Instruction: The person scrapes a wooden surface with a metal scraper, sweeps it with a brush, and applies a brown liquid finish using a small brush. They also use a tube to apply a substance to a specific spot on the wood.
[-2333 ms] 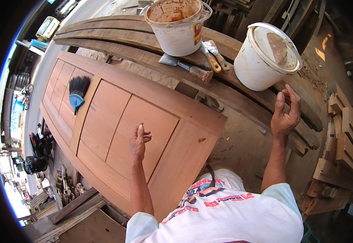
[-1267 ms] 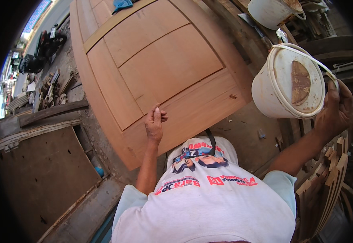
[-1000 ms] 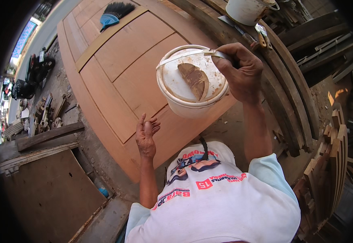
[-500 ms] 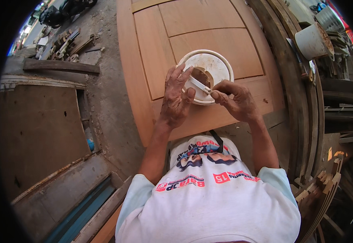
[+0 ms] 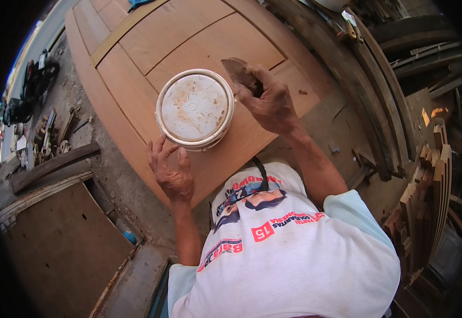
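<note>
The bucket lid (image 5: 193, 103) is white plastic, smooth with a slight sheen, speckled with brown crust. The brown piece (image 5: 239, 73) looks matt and rough, its material hard to tell. The panelled door (image 5: 204, 47) is bare wood, smooth and matt; the long beams (image 5: 342, 69) are rough, weathered wood. The shirt (image 5: 310, 259) is creased matt cloth with printing, the ground (image 5: 119, 185) rough and gritty

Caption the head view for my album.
Right hand holding a brown piece beside a lidded white bucket on a wooden door.
</note>
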The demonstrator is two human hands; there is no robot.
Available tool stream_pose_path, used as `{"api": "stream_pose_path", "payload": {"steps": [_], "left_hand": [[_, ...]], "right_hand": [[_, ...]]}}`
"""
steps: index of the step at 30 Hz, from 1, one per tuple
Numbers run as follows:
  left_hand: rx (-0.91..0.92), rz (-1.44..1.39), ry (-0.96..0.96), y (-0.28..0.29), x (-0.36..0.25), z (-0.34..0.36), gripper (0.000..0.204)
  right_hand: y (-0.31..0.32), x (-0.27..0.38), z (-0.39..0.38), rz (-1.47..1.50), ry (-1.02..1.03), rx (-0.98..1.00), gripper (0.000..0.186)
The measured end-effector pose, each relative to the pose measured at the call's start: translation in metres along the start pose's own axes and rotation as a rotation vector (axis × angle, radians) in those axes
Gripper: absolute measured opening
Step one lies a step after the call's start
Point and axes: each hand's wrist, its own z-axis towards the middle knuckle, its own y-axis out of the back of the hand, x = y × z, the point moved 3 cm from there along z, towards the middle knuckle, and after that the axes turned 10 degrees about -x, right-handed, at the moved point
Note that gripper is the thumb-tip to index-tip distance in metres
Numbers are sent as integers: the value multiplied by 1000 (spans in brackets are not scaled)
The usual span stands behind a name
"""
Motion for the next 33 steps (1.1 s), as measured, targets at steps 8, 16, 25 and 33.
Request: {"api": "stream_pose_path", "payload": {"steps": [8,16,25,33], "left_hand": [[2,98,-33,-4,-34,12,80],[256,323,29,-44,-61,27,108],[288,564,109,-68,-74,41,121],[332,591,200,-73,-92,50,118]], "right_hand": [[304,-211,41,-808,-145,-549,33],[436,-286,55,-1200,-365,-468,52],[270,-232,66,-974,70,-476,34],[244,-230,167,-1011,286,-521,39]]}}
